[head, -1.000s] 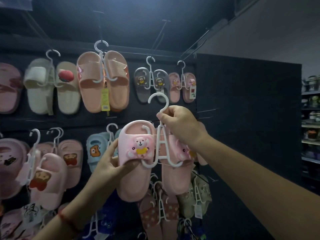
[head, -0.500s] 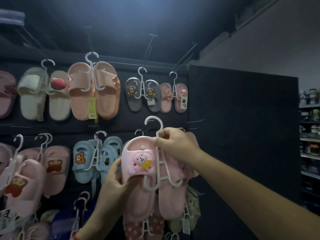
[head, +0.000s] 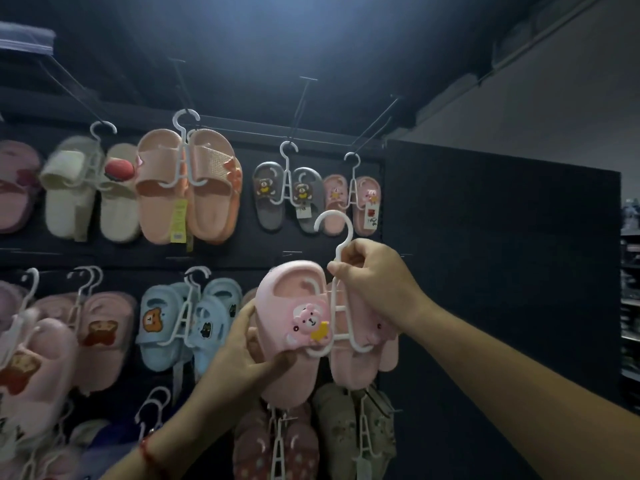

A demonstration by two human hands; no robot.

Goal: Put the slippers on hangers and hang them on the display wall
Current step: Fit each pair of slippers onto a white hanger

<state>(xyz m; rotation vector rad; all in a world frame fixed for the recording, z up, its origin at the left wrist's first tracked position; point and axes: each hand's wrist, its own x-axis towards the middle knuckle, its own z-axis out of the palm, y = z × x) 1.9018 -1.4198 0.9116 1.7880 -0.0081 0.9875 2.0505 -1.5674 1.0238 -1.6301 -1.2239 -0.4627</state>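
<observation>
Just one view here, a wide-angle cam on the person's head, tilted up a bit more than you'd expect (lots of dark ceiling in the top half). It faces the display wall (head: pixel 263 244) pretty much straight on, close enough that both forearms reach in from the bottom edge. The lines bow toward the edges, and the left side goes blurry. Far right, you catch a sliver of store shelves (head: pixel 631 306) further back.
</observation>
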